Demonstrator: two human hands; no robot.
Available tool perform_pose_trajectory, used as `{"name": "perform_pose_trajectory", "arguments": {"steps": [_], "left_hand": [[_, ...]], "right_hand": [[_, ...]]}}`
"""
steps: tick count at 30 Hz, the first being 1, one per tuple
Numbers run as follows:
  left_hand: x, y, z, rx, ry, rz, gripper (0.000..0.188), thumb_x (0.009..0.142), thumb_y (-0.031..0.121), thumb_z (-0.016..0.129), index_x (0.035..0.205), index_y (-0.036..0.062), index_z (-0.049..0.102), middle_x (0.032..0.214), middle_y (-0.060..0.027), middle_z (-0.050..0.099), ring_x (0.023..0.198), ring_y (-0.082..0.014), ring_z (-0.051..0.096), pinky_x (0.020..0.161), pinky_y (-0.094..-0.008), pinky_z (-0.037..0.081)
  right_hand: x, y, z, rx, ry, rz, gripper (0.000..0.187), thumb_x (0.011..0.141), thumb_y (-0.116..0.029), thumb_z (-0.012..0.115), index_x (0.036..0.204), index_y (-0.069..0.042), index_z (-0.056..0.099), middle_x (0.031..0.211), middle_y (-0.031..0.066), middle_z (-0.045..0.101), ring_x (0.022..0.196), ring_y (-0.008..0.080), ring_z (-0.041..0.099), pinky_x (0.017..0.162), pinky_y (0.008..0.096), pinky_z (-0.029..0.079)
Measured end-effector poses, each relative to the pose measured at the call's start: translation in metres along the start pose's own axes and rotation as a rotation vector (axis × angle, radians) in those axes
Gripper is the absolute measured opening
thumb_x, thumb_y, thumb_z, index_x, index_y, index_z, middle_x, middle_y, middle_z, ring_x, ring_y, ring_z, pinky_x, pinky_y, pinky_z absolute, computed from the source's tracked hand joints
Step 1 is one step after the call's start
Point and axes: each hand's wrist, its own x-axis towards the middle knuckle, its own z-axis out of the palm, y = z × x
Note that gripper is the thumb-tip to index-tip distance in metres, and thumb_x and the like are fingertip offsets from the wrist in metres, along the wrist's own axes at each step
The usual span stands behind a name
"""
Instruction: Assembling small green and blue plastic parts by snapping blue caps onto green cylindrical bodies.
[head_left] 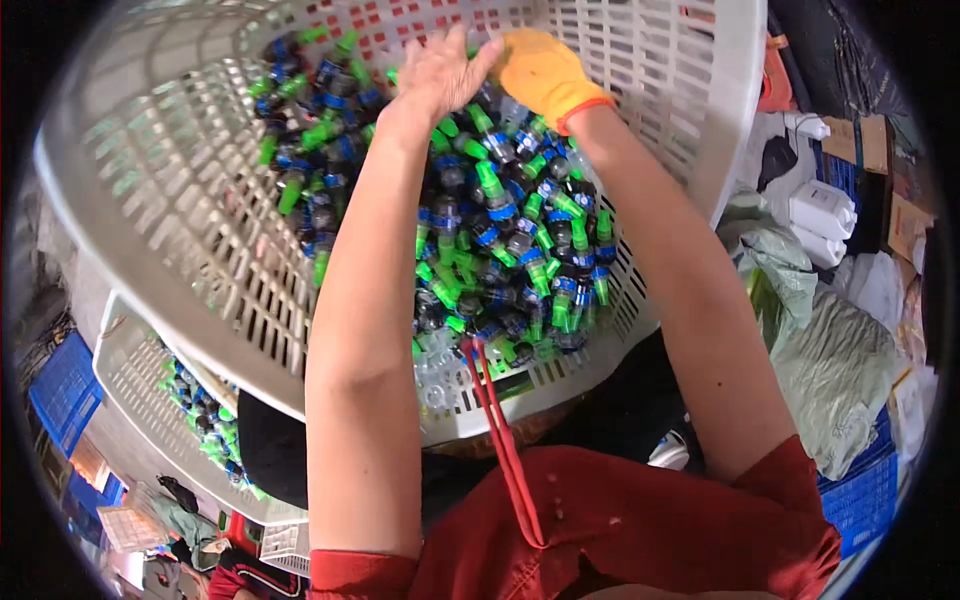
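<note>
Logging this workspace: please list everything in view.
Large basket: one, white, centre.
Bottle-like pieces: many, dark, green and blue, inside it.
Clear pieces: several, colourless, basket's near side.
Second basket: one, white, lower left, holding similar pieces.
Crates: several, blue, left and right edges.
Jugs: two, white, right.
Plastic sheeting: unclear count, green, right.
Cord: one, red, lower centre.
Shirt: one, red, bottom.
Left hand: one, bare, basket's far side.
Right hand: one, in yellow glove, beside it.
</note>
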Motion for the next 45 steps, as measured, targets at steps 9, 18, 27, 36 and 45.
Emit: {"name": "perform_pose_trajectory", "arguments": {"steps": [9, 18, 27, 36, 45], "left_hand": [[-0.034, 0.015, -0.016, -0.177, -0.280, -0.289, 0.100, 0.078, 0.083, 0.036, 0.127, -0.0038, 0.049, 0.109, -0.0244, 0.064, 0.103, -0.0409, 0.061, 0.091, -0.0442, 0.047], [-0.144, 0.055, -0.048, -0.088, -0.235, -0.290, 0.098, 0.075, 0.077, 0.051, 0.132, -0.0022, 0.045, 0.107, -0.0259, 0.063, 0.102, -0.0405, 0.061, 0.092, -0.0457, 0.045], [-0.313, 0.090, -0.015, -0.061, 0.304, -0.148, 0.083, 0.085, 0.052, 0.060, 0.144, 0.0022, 0.031, 0.146, -0.0279, 0.029, 0.130, -0.0451, 0.030, 0.108, -0.0515, 0.028], [-0.371, 0.168, -0.007, 0.035, 0.043, -0.167, 0.073, 0.084, 0.044, 0.064, 0.142, 0.0089, 0.037, 0.153, -0.0215, 0.020, 0.140, -0.0449, 0.016, 0.111, -0.0551, 0.022], [-0.274, 0.115, -0.056, 0.422, 0.375, -0.148, 0.026, 0.079, 0.010, 0.063, 0.105, 0.0102, 0.061, 0.105, -0.0093, 0.058, 0.091, -0.0279, 0.053, 0.076, -0.0404, 0.045]], "right_hand": [[-0.040, -0.024, -0.016, -0.043, -0.188, -0.010, 0.033, 0.087, -0.039, 0.050, 0.105, -0.017, 0.067, 0.107, 0.0085, 0.066, 0.097, 0.0370, 0.057, 0.085, 0.0436, 0.048], [-0.149, -0.069, -0.015, 0.422, 0.016, -0.023, 0.034, 0.086, -0.039, 0.055, 0.105, -0.012, 0.065, 0.103, 0.0104, 0.067, 0.093, 0.0344, 0.058, 0.082, 0.0407, 0.047], [-0.253, -0.122, -0.018, 0.253, 0.246, -0.447, 0.048, 0.085, -0.033, 0.058, 0.127, -0.012, 0.055, 0.128, 0.0131, 0.054, 0.103, 0.0318, 0.057, 0.089, 0.0388, 0.045], [-0.257, -0.046, -0.098, 0.102, 0.111, -0.461, 0.029, 0.083, -0.020, 0.055, 0.108, -0.010, 0.067, 0.106, 0.0099, 0.068, 0.100, 0.0295, 0.062, 0.088, 0.0387, 0.048], [-0.212, -0.008, -0.060, -0.791, -0.085, -0.301, 0.011, 0.079, -0.009, 0.055, 0.087, -0.009, 0.062, 0.086, 0.0091, 0.064, 0.085, 0.0285, 0.058, 0.080, 0.0362, 0.046]]}}
